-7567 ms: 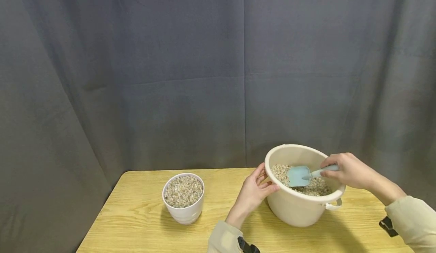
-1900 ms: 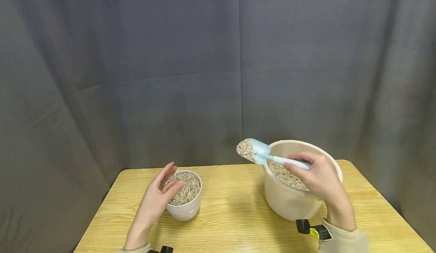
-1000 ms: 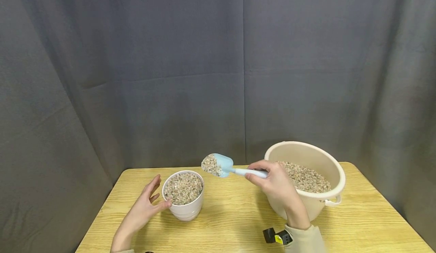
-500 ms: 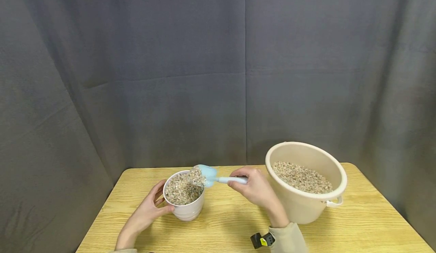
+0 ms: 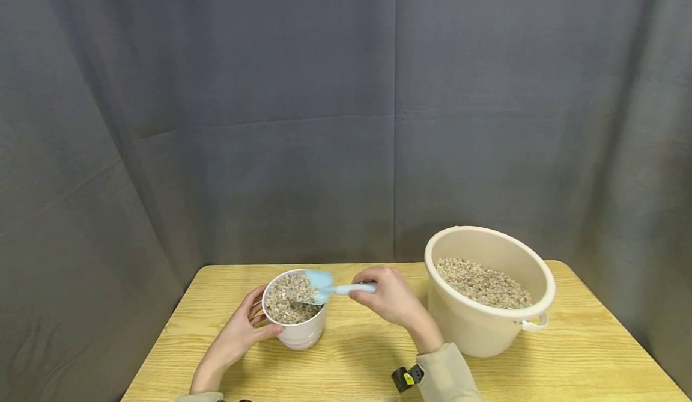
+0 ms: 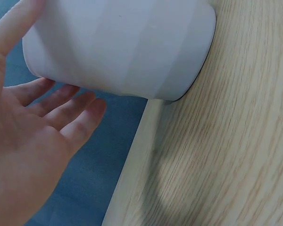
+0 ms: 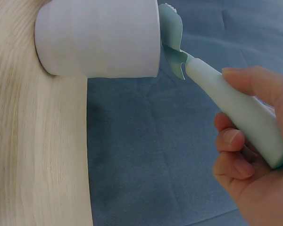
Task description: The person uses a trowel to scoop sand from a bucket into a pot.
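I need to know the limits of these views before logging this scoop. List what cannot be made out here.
- Head view: the far inner wall of the white pot is hidden by the gravel and the scoop.
- Right wrist view: the pot's contents are hidden by its wall; the scoop blade is cut off by the rim.
- Left wrist view: the left hand is cut off by the edge; the scoop is absent.
- Bucket: gravel depth is hidden by its wall.
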Demonstrator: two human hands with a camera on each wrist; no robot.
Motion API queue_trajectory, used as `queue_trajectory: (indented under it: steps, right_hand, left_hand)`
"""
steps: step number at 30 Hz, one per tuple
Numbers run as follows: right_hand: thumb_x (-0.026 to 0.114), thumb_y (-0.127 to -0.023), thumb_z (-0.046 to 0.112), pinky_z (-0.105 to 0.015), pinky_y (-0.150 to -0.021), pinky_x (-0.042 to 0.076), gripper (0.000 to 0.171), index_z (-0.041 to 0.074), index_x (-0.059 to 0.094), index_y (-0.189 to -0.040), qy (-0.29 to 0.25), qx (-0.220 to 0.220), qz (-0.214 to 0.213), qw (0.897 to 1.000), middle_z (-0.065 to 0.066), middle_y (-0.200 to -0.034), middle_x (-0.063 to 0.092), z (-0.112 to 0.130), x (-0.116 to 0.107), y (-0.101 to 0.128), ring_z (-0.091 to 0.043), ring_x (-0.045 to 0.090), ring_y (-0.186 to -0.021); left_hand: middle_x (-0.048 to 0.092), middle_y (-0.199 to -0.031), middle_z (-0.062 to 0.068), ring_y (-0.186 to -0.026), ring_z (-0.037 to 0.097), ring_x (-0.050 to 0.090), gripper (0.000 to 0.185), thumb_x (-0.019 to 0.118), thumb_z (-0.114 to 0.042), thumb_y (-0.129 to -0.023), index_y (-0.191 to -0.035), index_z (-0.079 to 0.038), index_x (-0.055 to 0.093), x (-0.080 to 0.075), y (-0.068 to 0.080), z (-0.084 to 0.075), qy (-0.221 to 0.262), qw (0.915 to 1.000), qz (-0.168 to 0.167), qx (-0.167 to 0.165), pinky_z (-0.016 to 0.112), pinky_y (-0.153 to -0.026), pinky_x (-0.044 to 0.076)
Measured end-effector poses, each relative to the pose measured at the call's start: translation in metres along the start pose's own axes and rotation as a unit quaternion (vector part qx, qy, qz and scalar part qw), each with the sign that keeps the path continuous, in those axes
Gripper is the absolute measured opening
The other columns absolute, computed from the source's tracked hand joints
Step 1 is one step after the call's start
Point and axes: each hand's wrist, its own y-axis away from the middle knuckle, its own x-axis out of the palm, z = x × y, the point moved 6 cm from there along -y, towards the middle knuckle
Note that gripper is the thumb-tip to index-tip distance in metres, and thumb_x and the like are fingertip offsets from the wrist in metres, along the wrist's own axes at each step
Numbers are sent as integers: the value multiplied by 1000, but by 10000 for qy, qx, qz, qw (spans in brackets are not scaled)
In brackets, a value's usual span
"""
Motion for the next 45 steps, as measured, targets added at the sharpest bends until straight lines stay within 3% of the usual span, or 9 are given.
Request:
queue_trajectory:
  steps: [11,19,24,31,45]
  right_hand:
    - [78,-79,18,-22,-55,46,6,19,72,-81,414,-541,243,9974,14,-73,60,17,8,-17,-5,52,-61]
    - [77,-79,15,-21,-54,44,5,14,73,-81,732,-928,370,9923,10,-71,59,31,8,-25,-7,49,-60]
    - [76,-80,15,-22,-54,43,5,11,73,-82,936,-1126,527,9878,8,-71,60,43,6,-33,-8,49,-60]
    - [74,-79,15,-22,-56,43,5,11,73,-82,1143,-1102,767,9843,8,-71,60,52,10,-38,-8,49,-61]
    - [73,-78,12,-22,-56,44,3,12,72,-81,1345,-1344,755,9789,5,-74,63,66,15,-40,-9,51,-62]
  left_hand:
    - [30,-151,27,-130,41,43,97,79,-6,-82,-155,-1,16,1,3,-1,-154,9999,53,43,40,-102,45]
    - [32,-151,25,-128,40,45,94,80,-7,-82,-155,-4,21,2,2,-3,-136,9999,90,21,44,-102,45]
    - [35,-149,25,-127,39,47,93,80,-7,-82,-155,-5,22,1,2,-3,-162,9999,37,26,39,-99,48]
    - [36,-149,23,-125,36,49,92,79,-8,-82,-155,-5,24,1,3,-2,-192,9998,16,45,33,-96,50]
    - [36,-150,20,-125,37,49,91,80,-9,-82,-155,-10,26,1,2,-2,-143,9999,-15,-38,27,-91,51]
